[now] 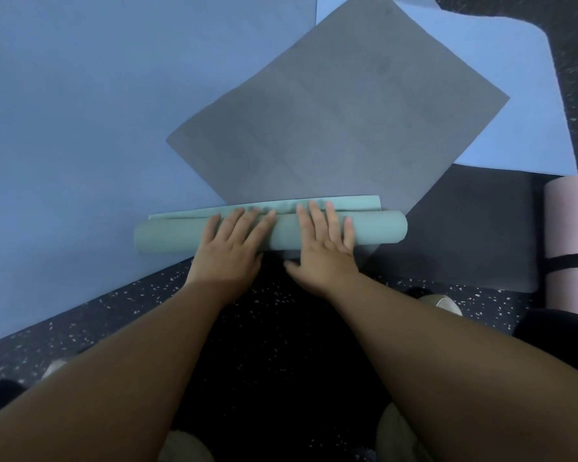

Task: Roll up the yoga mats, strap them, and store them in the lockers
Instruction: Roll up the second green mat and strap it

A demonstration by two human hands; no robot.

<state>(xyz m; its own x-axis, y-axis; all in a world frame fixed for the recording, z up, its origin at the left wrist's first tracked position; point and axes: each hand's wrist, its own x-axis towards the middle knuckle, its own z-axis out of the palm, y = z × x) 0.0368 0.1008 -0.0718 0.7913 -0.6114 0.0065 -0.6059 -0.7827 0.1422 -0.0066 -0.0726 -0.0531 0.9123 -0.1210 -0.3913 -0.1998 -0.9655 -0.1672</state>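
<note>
Left hand: my left hand lies flat on the green mat, fingers straight and a little spread, tips reaching the top of the roll. It presses; it does not grip.
Right hand: my right hand lies flat beside the left, fingers straight and fanned, thumb down at the near side of the roll, over the floor. Also pressing, nothing pinched.
Green mat: nearly all rolled up into a tube lying crosswise in front of me. A short flat tail shows just beyond the roll, under my fingertips.
Where it lies: the roll sits on the near corner of a grey mat; its left end reaches over a large blue mat.
Grey mat: spread flat, turned diagonally, overlapping the blue mat on the left and a paler blue mat at the upper right.
Dark mat: a flat dark mat lies right of the roll, partly under the grey one.
Pink mat: a pink rolled mat at the right edge, just beside the dark mat, with a black strap around it.
Floor: dark speckled floor nearest me, under my forearms.
</note>
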